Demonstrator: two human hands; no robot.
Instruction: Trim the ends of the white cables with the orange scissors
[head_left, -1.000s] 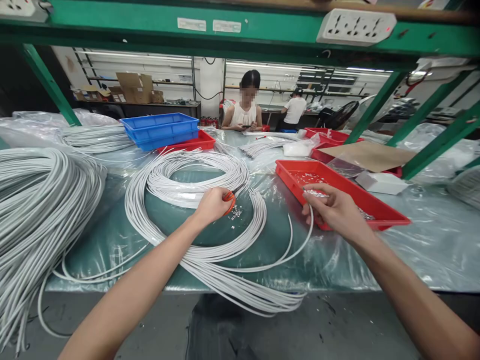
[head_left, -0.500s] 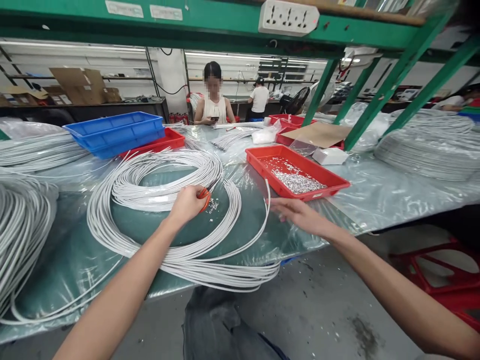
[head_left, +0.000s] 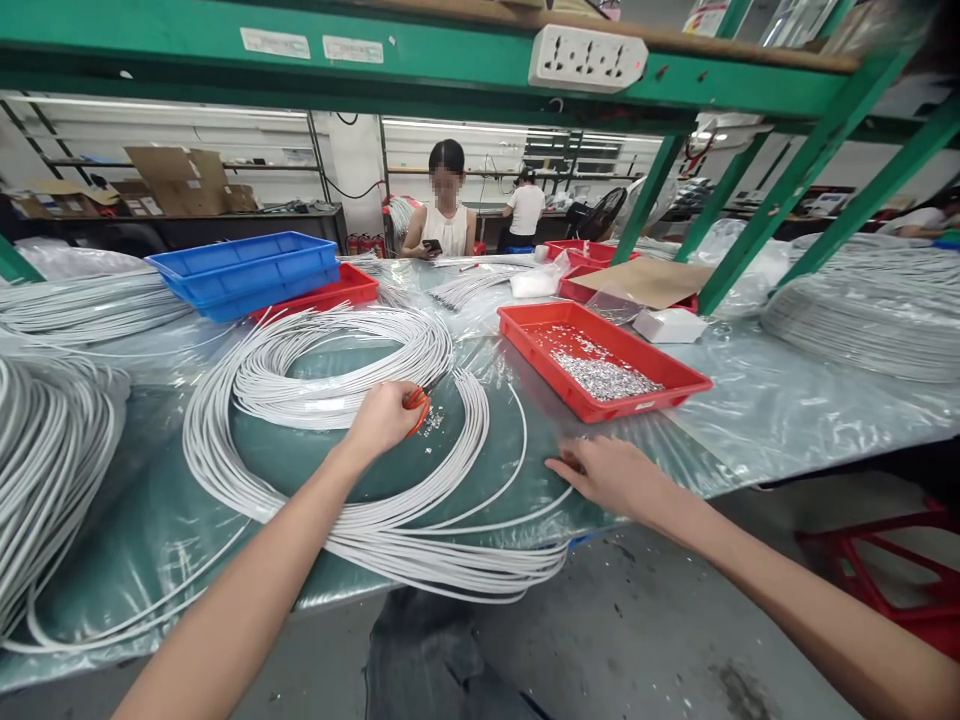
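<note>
My left hand [head_left: 384, 418] is closed round orange-handled scissors [head_left: 420, 408], whose dark tip points up and right over the white cable coil [head_left: 330, 385]. Small metal bits [head_left: 433, 422] lie on the green table just right of that hand. My right hand [head_left: 600, 470] is near the table's front edge, below the red tray [head_left: 600, 365] of small silver parts. Its fingers are curled at the end of one white cable [head_left: 525, 520]; the fingertips are partly hidden. Another single cable [head_left: 523, 430] curves up between my hands, its tip free.
Blue trays [head_left: 247, 275] rest on a red one at the back left. More cable bundles lie at the far left [head_left: 52, 480] and right [head_left: 862, 320]. A green shelf frame [head_left: 450, 65] crosses above. Across the table sits a person [head_left: 447, 225] with a phone.
My right hand has moved down towards the table edge, its fingers now curled at a cable end. The view has shifted slightly. My left hand still grips the scissors.
</note>
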